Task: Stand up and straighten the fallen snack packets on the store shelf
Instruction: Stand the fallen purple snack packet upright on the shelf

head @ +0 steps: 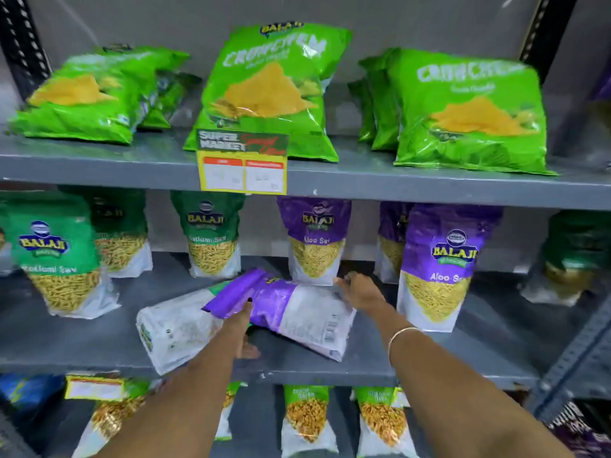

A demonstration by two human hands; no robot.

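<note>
My left grip (243, 325) pinches the fallen purple packet (297, 309) | right grip (358, 292) clamped on its end | second packet (175, 328) just left of my left grip

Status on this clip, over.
Left hand and right hand grip purple packet. It lies across second fallen packet. Upright packets close behind.

On middle shelf (413, 361), in front: fallen Aloo Sev packet (297, 312), overlapping second fallen packet (175, 335) at its left. Behind both, upright packets (314, 246). Above, Crunchem bags (267, 90).
</note>
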